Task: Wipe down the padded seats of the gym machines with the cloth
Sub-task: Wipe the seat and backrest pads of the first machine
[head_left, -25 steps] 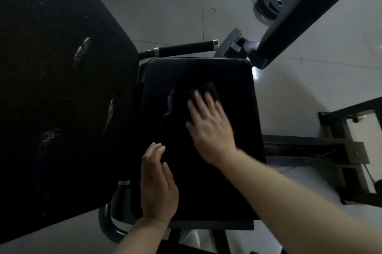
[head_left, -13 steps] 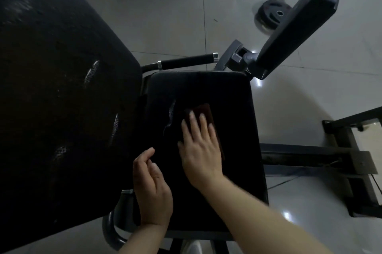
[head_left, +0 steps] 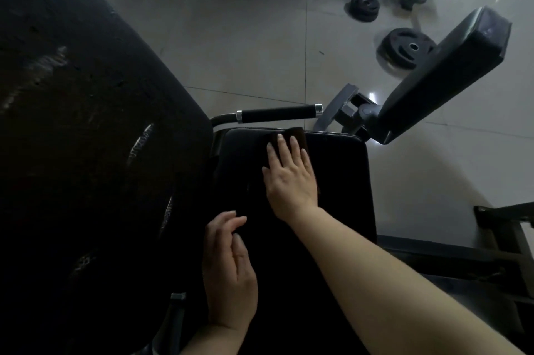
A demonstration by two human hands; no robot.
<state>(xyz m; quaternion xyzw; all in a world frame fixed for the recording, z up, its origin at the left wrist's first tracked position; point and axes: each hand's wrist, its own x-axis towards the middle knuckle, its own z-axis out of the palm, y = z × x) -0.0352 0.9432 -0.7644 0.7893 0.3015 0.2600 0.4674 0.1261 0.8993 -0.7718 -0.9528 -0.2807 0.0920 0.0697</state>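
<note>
— Two hands are over the padded seat point(head_left: 332, 181), yes? Which step is it?

— The wiping step, I think. The right hand point(head_left: 290, 175) lies flat on the dark cloth point(head_left: 294, 135), fingers straight and close together, and presses it on the seat. The cloth is at the far edge of the seat, just below the black handle bar point(head_left: 277, 114).

— And the left hand point(head_left: 228, 276)?

— It is near the left side of the seat, toward the near end. Its fingers are relaxed and a little bent, and it holds nothing. I cannot tell if it touches the pad or is just above it.

— What does the next move need?

— In my judgement, the hand must draw the cloth back or sideways with even pressure, because the cloth is already at the edge. The right part of the seat and the near part probably need passes too, but the pad is so dark that I cannot see what is clean. The large backrest point(head_left: 86, 152) at the left and the angled pad point(head_left: 445, 71) at the right may also need wiping.

— Any containers?

— None that I can see. Only weight plates point(head_left: 404, 48) lie on the tiled floor point(head_left: 245, 36).
</note>
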